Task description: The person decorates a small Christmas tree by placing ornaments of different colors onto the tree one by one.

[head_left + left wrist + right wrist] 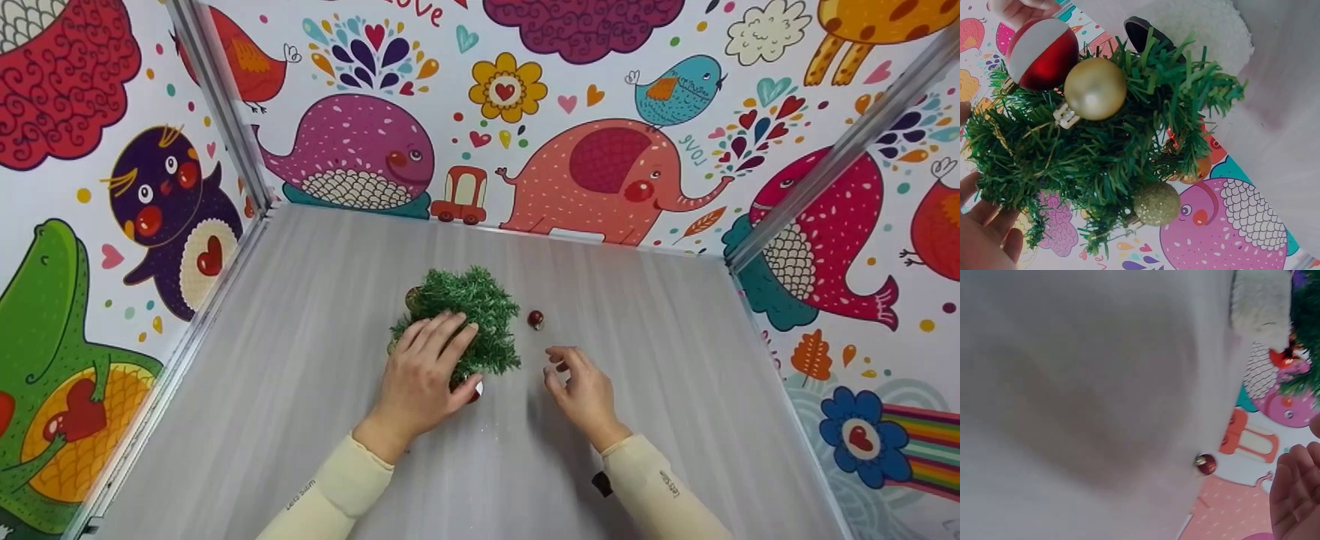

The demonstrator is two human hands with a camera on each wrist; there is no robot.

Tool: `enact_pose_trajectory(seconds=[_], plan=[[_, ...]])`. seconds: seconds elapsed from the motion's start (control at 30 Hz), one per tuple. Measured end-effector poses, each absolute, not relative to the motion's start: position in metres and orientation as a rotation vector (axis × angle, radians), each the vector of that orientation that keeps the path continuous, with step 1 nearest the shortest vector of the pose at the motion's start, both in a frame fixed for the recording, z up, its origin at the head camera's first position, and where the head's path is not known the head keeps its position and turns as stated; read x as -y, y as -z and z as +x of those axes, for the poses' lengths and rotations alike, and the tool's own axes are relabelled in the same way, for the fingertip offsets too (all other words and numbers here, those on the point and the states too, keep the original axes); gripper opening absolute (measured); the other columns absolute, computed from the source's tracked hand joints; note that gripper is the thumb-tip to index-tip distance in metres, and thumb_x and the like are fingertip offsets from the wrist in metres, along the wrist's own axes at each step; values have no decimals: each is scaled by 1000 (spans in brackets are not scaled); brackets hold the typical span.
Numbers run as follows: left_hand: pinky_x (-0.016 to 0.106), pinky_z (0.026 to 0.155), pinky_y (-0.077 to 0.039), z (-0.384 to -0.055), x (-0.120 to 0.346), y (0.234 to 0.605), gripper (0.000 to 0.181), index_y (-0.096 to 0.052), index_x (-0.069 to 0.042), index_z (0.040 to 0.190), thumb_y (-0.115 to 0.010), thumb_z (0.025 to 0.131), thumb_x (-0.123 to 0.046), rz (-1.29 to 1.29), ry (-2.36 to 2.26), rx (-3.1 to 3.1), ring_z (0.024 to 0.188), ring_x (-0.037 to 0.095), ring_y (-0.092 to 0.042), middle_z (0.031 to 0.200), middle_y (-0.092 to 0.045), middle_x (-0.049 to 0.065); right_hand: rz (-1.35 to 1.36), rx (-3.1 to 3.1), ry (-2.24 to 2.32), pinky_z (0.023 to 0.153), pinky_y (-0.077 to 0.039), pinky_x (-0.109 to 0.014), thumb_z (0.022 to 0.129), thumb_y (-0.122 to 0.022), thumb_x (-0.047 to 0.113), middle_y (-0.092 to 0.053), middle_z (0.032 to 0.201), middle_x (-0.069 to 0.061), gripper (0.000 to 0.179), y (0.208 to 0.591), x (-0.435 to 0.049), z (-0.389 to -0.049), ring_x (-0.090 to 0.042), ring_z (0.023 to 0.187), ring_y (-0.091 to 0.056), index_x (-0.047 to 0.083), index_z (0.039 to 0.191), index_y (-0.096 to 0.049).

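A small artificial Christmas tree (491, 315) stands on the table. My left hand (424, 375) rests on its top with spread fingers. In the left wrist view, a red-and-white bauble (1044, 56), a matte gold bauble (1096, 90) and a glittery gold bauble (1157, 203) hang among the green branches. The tree's fluffy white base (1213, 34) shows behind them. A small dark red bauble (535, 319) lies on the table to the tree's right. Just in front of it hovers my right hand (585, 394), fingers loosely bent, with nothing visible in them.
The pale grey table (300, 337) is enclosed by walls printed with cartoon animals (600, 180). Metal strips (225, 112) run along the wall corners. A small black object (601, 484) is beside the right sleeve.
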State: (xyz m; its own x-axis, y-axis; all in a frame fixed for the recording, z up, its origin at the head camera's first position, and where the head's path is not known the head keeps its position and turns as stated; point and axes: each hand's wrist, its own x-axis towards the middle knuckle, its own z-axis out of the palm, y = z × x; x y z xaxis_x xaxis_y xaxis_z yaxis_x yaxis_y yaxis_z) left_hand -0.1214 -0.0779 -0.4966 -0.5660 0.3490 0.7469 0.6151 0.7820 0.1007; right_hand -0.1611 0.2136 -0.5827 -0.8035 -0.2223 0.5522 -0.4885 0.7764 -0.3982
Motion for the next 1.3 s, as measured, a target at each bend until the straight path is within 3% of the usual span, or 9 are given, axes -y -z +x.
enact_pose_trajectory(seconds=[0.53, 1.07, 1.3], plan=[[42, 110, -34, -121, 80, 497, 64, -59, -11, 135, -75, 81, -42, -717, 472, 2243, 130, 28, -50, 137, -58, 9, 311, 2678, -791, 71, -54, -42, 86, -75, 14, -67, 101, -2, 31, 600, -232, -188, -23, 88, -67, 9, 116, -67], [42, 110, -33, -121, 82, 497, 62, -59, -11, 135, -74, 83, -42, -719, 502, 2247, 131, 28, -49, 137, -58, 9, 73, 2870, -867, 91, -50, -48, 92, -70, 30, -62, 127, -10, 48, 611, -220, -236, -27, 110, -63, 6, 132, -60], [41, 111, -33, -122, 80, 497, 62, -58, -12, 136, -73, 84, -42, -729, 509, 2263, 132, 27, -48, 138, -57, 9, 15, 2925, -805, 96, -47, -49, 91, -70, 32, -60, 128, -14, 51, 621, -213, -253, -30, 116, -59, 6, 134, -59]])
